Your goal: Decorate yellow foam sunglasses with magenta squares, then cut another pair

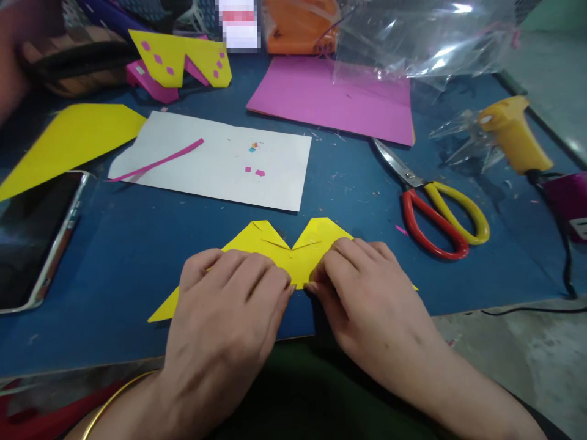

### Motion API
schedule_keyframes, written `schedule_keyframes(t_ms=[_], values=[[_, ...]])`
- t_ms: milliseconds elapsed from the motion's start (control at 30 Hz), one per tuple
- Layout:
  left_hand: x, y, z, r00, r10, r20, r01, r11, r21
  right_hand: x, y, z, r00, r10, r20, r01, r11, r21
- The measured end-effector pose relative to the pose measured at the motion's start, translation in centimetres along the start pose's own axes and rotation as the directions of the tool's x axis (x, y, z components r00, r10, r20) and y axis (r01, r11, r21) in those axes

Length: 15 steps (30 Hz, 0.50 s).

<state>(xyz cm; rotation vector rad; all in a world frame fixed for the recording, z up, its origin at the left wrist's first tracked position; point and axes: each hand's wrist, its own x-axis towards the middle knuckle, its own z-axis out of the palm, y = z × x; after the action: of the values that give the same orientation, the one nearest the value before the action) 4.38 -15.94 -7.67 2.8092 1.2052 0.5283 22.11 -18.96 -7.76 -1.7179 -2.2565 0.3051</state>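
Observation:
A folded piece of yellow paper [297, 260], with a V-shaped notch between two flat-topped peaks, lies at the table's near edge. My left hand [229, 311] is closed on its lower edge, left of the middle. Just across from it, my right hand [367, 293] pinches the same edge, thumb and fingers pressed together. The two hands' fingertips almost meet below the notch. Creases show near the notch. Parts of the paper's wings are hidden under both hands, with pointed ends sticking out at either side.
Scissors [415, 180] with red and yellow handles lie right, near a yellow glue gun [513, 131]. Behind are white paper [215, 165], pink sheets [334, 98] and a decorated yellow paper shape [169, 58]. A phone [41, 238] and yellow paper [77, 137] lie left.

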Motion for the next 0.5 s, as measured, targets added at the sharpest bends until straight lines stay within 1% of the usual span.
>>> schedule_keyframes(t_ms=[67,133,233,367,500], values=[[-0.4,0.1,0.1,0.996,0.067,-0.062,-0.064,0.997,0.041,0.1,0.0,0.0,1.000,-0.007,-0.003,0.007,1.000,0.012],[-1.0,0.1,0.2,0.981,0.161,-0.110,-0.152,0.985,0.088,0.1,0.0,0.0,1.000,0.003,0.007,-0.003,1.000,0.022],[-1.8,-0.1,0.2,0.957,0.270,-0.105,-0.254,0.957,0.142,0.2,0.1,0.0,1.000,0.018,0.021,-0.019,0.999,0.031],[-2.1,-0.3,0.2,0.943,0.327,-0.067,-0.311,0.933,0.182,-0.4,0.7,0.2,1.000,-0.001,-0.022,0.004,0.993,0.116],[-1.9,-0.1,0.2,0.939,0.333,-0.087,-0.312,0.931,0.191,-1.5,1.5,0.4,0.993,-0.010,-0.118,0.033,0.979,0.200]])
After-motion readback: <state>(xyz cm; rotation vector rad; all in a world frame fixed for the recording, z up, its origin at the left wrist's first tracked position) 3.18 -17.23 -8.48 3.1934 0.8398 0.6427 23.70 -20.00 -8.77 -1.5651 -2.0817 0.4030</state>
